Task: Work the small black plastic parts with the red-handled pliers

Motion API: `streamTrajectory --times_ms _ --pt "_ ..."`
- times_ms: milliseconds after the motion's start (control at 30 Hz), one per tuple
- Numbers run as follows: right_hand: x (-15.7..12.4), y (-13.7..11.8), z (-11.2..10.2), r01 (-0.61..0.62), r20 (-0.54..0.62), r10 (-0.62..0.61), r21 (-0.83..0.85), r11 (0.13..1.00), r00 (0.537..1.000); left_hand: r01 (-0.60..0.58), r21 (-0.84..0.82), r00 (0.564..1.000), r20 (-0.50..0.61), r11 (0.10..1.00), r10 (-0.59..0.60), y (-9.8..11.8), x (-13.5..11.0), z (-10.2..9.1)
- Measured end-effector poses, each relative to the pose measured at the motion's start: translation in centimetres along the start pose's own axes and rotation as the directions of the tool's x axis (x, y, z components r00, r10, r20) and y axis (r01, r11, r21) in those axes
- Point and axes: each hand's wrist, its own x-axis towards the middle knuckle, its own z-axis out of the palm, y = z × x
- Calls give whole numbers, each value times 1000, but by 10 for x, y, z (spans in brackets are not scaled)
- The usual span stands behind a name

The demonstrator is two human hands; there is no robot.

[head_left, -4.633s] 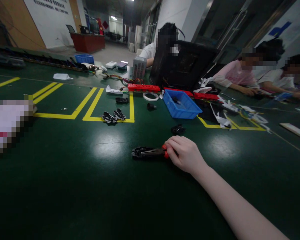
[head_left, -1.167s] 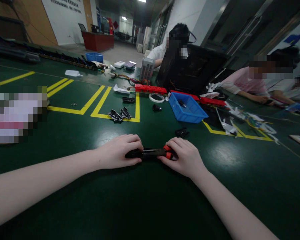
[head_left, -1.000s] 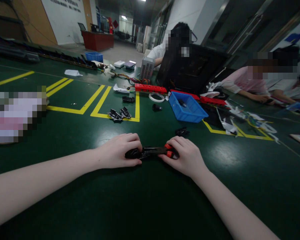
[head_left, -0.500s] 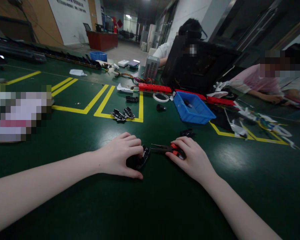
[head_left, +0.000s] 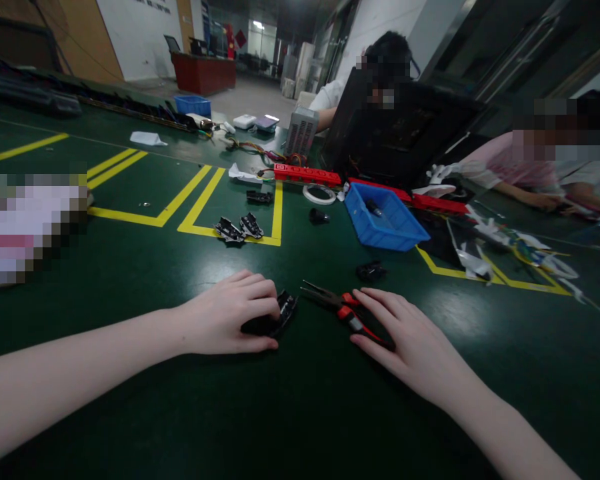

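My left hand [head_left: 230, 312] is closed around a black plastic part [head_left: 287, 313] on the green table, its fingers over the top and its thumb along the near side. The palm hides much of that part. To its right lies a pair of needle-nose pliers [head_left: 344, 309] with red and black handles, jaws slightly apart and pointing left towards the part. My right hand [head_left: 405, 340] holds the handles loosely between thumb and fingers. Just beyond it rests another dark plastic piece [head_left: 371, 270].
A blue bin [head_left: 387, 223] with a dark piece inside stands ahead, near a white ring [head_left: 320, 194] and a black cone-like piece [head_left: 319, 216]. Several black shells [head_left: 229, 230] lie by yellow tape. Red power strips [head_left: 307, 175] and a large black panel [head_left: 400, 133] stand beyond; people sit behind.
My right hand has slid back to the right and its grip has loosened. The pliers have turned, handles swinging nearer me, so more handle shows. My left hand has shifted slightly left with the black part.
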Motion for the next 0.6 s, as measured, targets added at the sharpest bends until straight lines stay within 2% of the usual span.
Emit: streamTrajectory --times_ms 167,400,600 --pt "-4 -5 4 -20 -7 19 -56 998 1000 -7 23 1000 -16 1000 8 0 -1 1" --pt "4 -14 8 9 -116 -29 -167 986 993 6 32 1000 -11 999 -6 2 -1 2" --pt "20 -19 1 -21 -175 -2 -133 991 984 26 27 1000 -11 999 -25 1 -1 -1"
